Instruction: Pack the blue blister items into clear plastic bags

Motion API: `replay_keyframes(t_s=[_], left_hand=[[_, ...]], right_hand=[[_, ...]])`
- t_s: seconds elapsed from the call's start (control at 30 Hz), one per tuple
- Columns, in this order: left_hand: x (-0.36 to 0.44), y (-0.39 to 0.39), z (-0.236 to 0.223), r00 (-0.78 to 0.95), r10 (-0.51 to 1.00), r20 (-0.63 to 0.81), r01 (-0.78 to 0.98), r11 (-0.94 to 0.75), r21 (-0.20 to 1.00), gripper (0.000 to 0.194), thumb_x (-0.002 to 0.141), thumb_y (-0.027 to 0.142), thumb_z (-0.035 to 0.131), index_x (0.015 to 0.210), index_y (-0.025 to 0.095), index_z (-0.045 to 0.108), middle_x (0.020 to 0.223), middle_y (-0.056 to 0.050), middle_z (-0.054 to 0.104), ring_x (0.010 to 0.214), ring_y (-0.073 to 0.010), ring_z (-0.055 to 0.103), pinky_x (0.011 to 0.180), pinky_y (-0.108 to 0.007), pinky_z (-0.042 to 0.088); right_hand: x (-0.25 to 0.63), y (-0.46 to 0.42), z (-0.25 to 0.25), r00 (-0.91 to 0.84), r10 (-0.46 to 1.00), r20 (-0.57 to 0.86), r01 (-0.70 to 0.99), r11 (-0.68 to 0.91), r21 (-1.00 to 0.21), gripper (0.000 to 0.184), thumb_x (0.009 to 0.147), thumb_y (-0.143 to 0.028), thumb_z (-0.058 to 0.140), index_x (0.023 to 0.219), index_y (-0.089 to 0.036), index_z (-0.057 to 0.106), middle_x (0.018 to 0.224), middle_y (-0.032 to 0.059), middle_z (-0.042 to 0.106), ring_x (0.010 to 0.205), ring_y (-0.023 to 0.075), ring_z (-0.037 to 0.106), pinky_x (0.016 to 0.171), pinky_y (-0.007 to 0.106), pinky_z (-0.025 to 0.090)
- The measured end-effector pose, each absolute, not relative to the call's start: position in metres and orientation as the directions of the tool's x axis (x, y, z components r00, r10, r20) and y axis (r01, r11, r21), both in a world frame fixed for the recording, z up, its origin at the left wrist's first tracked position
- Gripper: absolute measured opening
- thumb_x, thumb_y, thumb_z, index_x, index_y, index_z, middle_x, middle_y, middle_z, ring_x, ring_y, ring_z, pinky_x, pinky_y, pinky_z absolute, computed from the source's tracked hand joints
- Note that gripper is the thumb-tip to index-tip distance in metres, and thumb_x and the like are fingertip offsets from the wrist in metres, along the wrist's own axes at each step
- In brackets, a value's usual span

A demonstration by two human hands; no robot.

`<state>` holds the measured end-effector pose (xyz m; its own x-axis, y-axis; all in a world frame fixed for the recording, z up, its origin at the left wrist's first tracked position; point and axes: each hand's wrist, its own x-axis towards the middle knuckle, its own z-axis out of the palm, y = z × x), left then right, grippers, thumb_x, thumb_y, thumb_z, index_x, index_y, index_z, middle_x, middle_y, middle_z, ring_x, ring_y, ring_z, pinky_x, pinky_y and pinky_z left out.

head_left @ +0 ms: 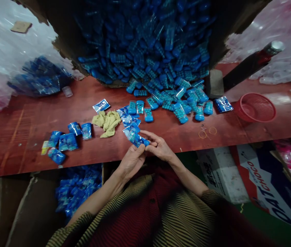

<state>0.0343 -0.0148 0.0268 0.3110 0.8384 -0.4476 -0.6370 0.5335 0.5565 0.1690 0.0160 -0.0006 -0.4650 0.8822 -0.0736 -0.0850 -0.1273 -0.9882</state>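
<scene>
Both hands are holding a blue printed packet (136,136) in front of the body, just above the near edge of the red tabletop (32,137): the left hand (132,161) is pinching its near end under the thumb, and the right hand (161,149) is closing narrowly on its right corner, one finger reaching up along the side. Gripping only this end is leaving most of the film exposed, probably so that both thumbs can be working at one spot, while the forearms are angling inward, seemingly to bring the fingertips together. Loose blue wrappers (128,118) are lying just beyond the packet, apparently within easy reach, and clear blue-ended containers (148,115) are spilling towards them from a cardboard carton (65,44), whose opening seems to be facing the person for that ease. Filled blue packets (68,141) are gathering at the left, perhaps to be separate from the bare containers. A crumpled yellowish cloth (107,122) is resting between the two groups, and a red plastic basket (242,113) is standing off to the right, well apart from the hands
</scene>
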Motion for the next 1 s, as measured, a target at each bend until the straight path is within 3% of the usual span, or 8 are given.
replay_keyframes(t_s=[0.1,0.27,0.37,0.5,0.57,0.7,0.8,1.0], left_hand=[[0.039,-0.015,0.026,0.285,0.851,-0.440,-0.657,0.508,0.557,0.028,0.068,0.034,0.073,0.085,0.012,0.071,0.084,-0.009,0.072,0.094,-0.0219,0.065,0.093,-0.033,0.046],[0.018,-0.007,0.025,0.212,0.845,-0.491,-0.714,0.477,0.513,0.026,0.076,0.037,0.065,0.088,0.015,0.069,0.085,-0.007,0.072,0.095,-0.0232,0.065,0.092,-0.039,0.047],[-0.026,0.001,0.029,-0.092,0.871,-0.483,-0.816,0.211,0.537,0.036,0.082,0.049,0.051,0.083,0.017,0.067,0.079,-0.006,0.072,0.090,-0.0228,0.066,0.091,-0.043,0.047],[-0.082,0.006,0.036,-0.410,0.775,-0.481,-0.800,-0.052,0.598,0.055,0.083,0.061,0.038,0.094,0.013,0.063,0.082,-0.009,0.071,0.089,-0.0209,0.065,0.087,-0.037,0.050],[-0.086,0.003,0.034,-0.400,0.764,-0.506,-0.781,0.005,0.624,0.048,0.085,0.055,0.040,0.092,0.012,0.063,0.075,-0.008,0.071,0.082,-0.0198,0.067,0.084,-0.037,0.051],[-0.051,-0.004,0.016,-0.174,0.773,-0.611,-0.690,0.347,0.636,0.020,0.079,0.031,0.058,0.088,0.013,0.061,0.067,-0.005,0.069,0.071,-0.0195,0.068,0.078,-0.036,0.052],[-0.022,-0.004,0.001,-0.132,0.797,-0.589,-0.588,0.416,0.694,0.026,0.071,0.028,0.068,0.091,0.014,0.059,0.068,-0.004,0.070,0.068,-0.0185,0.068,0.072,-0.032,0.051],[-0.014,0.003,-0.010,-0.188,0.819,-0.543,-0.536,0.378,0.755,0.042,0.060,0.033,0.075,0.092,0.014,0.054,0.070,-0.003,0.068,0.058,-0.0143,0.065,0.059,-0.025,0.048]], right_hand=[[0.168,0.018,0.001,-0.445,0.895,-0.042,-0.044,-0.069,-0.997,0.059,0.071,-0.027,0.068,0.128,-0.024,0.051,0.089,-0.0015,0.060,0.070,0.0110,0.052,0.071,0.025,0.047],[0.164,0.025,-0.007,-0.531,0.844,-0.079,-0.017,-0.104,-0.994,0.069,0.071,-0.029,0.069,0.135,-0.027,0.042,0.095,-0.0006,0.059,0.066,0.0088,0.052,0.064,0.023,0.047],[0.162,0.031,-0.014,-0.451,0.892,-0.031,0.163,0.048,-0.985,0.049,0.078,-0.029,0.063,0.125,-0.023,0.052,0.092,0.0009,0.059,0.060,0.0077,0.048,0.063,0.024,0.046],[0.157,0.041,-0.011,-0.368,0.929,0.043,0.515,0.242,-0.822,0.031,0.085,-0.028,0.056,0.114,-0.020,0.058,0.096,0.0040,0.059,0.073,0.0125,0.053,0.073,0.029,0.045],[0.151,0.048,-0.007,-0.397,0.916,0.054,0.626,0.313,-0.714,0.033,0.086,-0.027,0.055,0.118,-0.021,0.055,0.105,0.0057,0.058,0.086,0.0161,0.055,0.074,0.029,0.045],[0.132,0.066,-0.007,-0.522,0.853,0.017,0.752,0.469,-0.463,0.038,0.086,-0.023,0.054,0.123,-0.026,0.050,0.112,0.0075,0.053,0.096,0.0207,0.052,0.068,0.027,0.042],[0.121,0.080,-0.015,-0.590,0.808,-0.014,0.762,0.550,-0.341,0.026,0.086,-0.021,0.053,0.112,-0.023,0.056,0.106,0.0074,0.054,0.087,0.0192,0.052,0.065,0.027,0.038],[0.114,0.087,-0.030,-0.569,0.822,0.014,0.780,0.545,-0.308,0.016,0.091,-0.023,0.043,0.094,-0.019,0.059,0.094,0.0063,0.057,0.081,0.0183,0.051,0.064,0.027,0.033]])
